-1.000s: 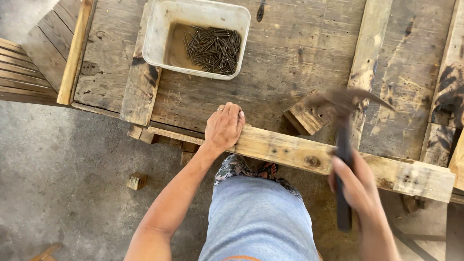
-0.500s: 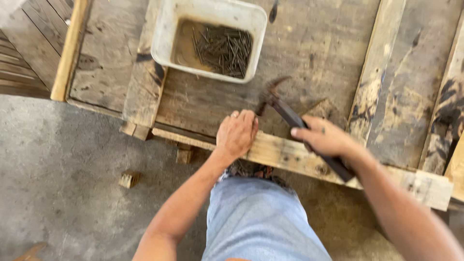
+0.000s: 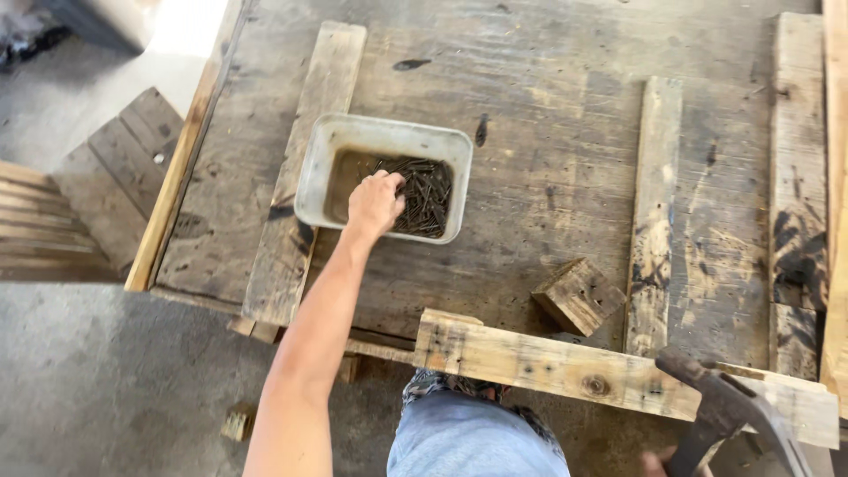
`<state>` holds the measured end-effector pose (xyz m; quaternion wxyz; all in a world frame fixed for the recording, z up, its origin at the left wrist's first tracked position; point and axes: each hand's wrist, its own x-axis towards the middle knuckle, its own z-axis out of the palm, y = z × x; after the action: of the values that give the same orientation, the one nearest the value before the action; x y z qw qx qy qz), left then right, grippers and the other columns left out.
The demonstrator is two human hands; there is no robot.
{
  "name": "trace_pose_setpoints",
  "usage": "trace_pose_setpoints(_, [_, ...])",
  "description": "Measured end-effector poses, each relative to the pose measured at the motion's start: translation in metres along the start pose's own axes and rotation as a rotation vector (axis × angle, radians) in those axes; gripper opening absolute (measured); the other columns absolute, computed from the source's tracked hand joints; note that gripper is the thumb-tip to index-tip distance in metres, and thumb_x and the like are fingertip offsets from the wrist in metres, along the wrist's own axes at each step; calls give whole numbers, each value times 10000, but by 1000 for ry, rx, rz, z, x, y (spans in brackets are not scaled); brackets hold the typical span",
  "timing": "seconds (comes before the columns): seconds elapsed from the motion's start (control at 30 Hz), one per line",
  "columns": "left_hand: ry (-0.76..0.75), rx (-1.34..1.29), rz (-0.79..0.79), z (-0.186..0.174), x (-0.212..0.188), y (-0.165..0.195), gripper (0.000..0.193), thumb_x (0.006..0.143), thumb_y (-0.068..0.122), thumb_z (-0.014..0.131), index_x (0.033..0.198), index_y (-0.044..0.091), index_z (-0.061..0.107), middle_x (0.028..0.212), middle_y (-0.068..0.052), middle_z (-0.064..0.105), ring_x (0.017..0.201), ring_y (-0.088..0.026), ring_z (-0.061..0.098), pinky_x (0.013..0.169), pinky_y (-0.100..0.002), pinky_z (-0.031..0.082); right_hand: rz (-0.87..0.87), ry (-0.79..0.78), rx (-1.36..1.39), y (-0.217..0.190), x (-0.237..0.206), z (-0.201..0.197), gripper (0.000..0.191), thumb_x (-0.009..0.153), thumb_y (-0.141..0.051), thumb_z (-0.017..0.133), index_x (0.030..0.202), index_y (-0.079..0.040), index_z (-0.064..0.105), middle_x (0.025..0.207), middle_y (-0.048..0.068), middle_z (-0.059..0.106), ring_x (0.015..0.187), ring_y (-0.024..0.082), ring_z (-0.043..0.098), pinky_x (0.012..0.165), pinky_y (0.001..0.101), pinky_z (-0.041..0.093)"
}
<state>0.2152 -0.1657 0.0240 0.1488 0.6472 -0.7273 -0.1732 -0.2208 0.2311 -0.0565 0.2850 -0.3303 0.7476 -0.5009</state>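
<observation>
My left hand reaches into a white plastic tub that holds a pile of dark nails. Its fingers are curled down into the nails. At the bottom edge only a sliver of my right hand shows, gripping the handle of a dark claw hammer. The hammer's head sits just over the near end of a pale wooden plank, which lies across the front of the worn wooden table.
A small wood block lies behind the plank. Weathered slats lie on the table, one under the tub. A slatted pallet sits at the left on the concrete floor. My knee in jeans is below the plank.
My left hand left the plank and reached forward into the nail tub. The right hand with the hammer drew back from the plank toward the lower right. The view shifted forward.
</observation>
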Motion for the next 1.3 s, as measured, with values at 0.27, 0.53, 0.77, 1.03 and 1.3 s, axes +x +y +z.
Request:
trace_pose_setpoints(0.27, [-207, 344, 184, 7, 33, 16, 216, 744, 119, 742, 958, 143, 762, 1103, -98, 668, 1128, -330, 634, 904, -472, 567, 81, 155, -120, -9, -31, 9, 382, 793, -104, 826, 1110, -23, 628, 861, 76, 698, 755, 164, 662, 722, 339, 522])
trace_pose_setpoints(0.53, [-179, 183, 274, 13, 31, 9, 194, 843, 192, 740, 1006, 93, 703, 1069, -134, 686, 1090, -369, 634, 913, -478, 541, 164, 188, -208, -10, -54, 16, 377, 806, -115, 817, 1138, -33, 658, 871, 90, 714, 757, 187, 654, 776, 365, 521])
trace_pose_setpoints(0.77, [-244, -275, 60, 8, 25, -4, 267, 865, 176, 762, 1100, 62, 706, 978, -124, 778, 907, -281, 742, 813, -408, 575, 143, 227, -414, 15, -38, 4, 400, 748, -196, 895, 747, 3, 548, 719, 159, 665, 722, 273, 673, 781, 423, 533])
trace_pose_setpoints(1.03, [-337, -980, -173, 5, 16, -14, 345, 862, 33, 767, 1194, -6, 683, 926, -65, 721, 763, -131, 670, 602, -281, 553, 438, 203, -646, 31, -29, -1, 497, 792, -254, 930, 688, 41, 544, 530, 175, 542, 474, 314, 581, 584, 458, 506])
trace_pose_setpoints(1.3, [-351, -1420, -342, 13, 9, -20, 169, 898, 22, 711, 1045, 60, 638, 878, -41, 693, 784, -163, 719, 669, -350, 639, 490, 242, -251, 19, -47, -5, 366, 832, -196, 849, 790, -1, 543, 548, 110, 526, 469, 218, 528, 511, 384, 459])
